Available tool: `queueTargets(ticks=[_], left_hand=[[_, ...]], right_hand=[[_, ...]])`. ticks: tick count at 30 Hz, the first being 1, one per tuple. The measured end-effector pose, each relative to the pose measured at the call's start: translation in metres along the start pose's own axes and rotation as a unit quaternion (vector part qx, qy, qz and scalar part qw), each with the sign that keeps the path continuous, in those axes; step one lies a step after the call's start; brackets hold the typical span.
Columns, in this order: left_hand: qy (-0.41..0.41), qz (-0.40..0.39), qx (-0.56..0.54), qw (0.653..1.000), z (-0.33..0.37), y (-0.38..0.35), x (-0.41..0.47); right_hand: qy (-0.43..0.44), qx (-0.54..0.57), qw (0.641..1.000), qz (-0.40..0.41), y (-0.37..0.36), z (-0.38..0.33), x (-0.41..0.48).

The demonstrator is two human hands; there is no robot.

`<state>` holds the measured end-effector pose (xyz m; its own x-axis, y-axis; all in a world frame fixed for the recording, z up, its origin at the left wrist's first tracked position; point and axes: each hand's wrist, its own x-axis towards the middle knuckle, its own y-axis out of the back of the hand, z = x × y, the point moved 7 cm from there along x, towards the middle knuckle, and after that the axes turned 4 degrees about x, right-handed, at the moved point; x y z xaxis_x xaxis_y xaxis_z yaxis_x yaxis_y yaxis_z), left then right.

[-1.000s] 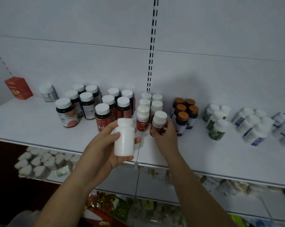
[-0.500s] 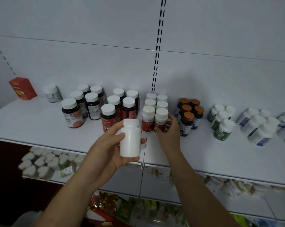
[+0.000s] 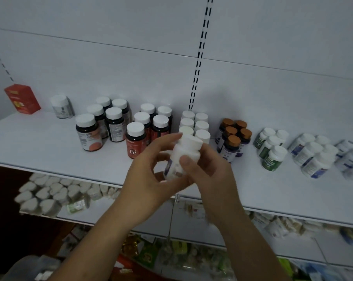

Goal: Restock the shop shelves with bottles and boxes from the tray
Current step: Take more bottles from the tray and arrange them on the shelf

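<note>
I see the white bottle held up by both hands, cap up and leaning a little, just in front of the upper shelf. The left hand curls round its lower left side, thumb stretched towards the cap. The right hand wraps the right side, thumb pressed on the front. The bottle's label shows a purple patch, but I cannot read its print.

Behind my view of the hands, the only writing I can read is a white "Fe" on the red-labelled dark bottle. The dark bottle with a peach label carries a barcode; its text is blurred. The red box at far left, the brown-capped bottles, the green-labelled bottles and the blue-labelled bottles all bear print too soft to make out.
</note>
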<state>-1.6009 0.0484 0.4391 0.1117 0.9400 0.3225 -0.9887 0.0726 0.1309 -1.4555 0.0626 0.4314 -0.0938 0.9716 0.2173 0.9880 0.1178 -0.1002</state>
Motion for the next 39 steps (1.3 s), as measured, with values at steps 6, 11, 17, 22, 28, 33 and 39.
queueTargets(ticks=[6,11,17,22,28,33,39], left_hand=[[0.018,-0.008,-0.092,0.996,0.001,-0.002,0.006],[0.045,-0.047,-0.146,0.987,-0.010,-0.010,0.003],[0.052,-0.124,-0.169,0.976,-0.016,-0.029,0.002],[0.043,-0.183,-0.184,0.965,-0.011,-0.058,0.000],[0.047,-0.196,-0.191,0.961,0.008,-0.110,-0.020],[0.032,-0.217,-0.171,0.961,0.040,-0.177,-0.052],[0.002,-0.218,-0.113,0.969,0.072,-0.263,-0.088]], right_hand=[[-0.123,0.356,0.926,0.040,0.012,-0.010,-0.005],[-0.121,0.429,0.892,0.081,0.015,-0.024,-0.020],[-0.114,0.420,0.891,0.131,0.020,-0.028,-0.037],[-0.087,0.396,0.898,0.169,0.041,-0.035,-0.060],[-0.071,0.373,0.907,0.184,0.075,-0.049,-0.107],[-0.040,0.375,0.904,0.201,0.133,-0.072,-0.156],[-0.052,0.323,0.923,0.203,0.215,-0.095,-0.222]])
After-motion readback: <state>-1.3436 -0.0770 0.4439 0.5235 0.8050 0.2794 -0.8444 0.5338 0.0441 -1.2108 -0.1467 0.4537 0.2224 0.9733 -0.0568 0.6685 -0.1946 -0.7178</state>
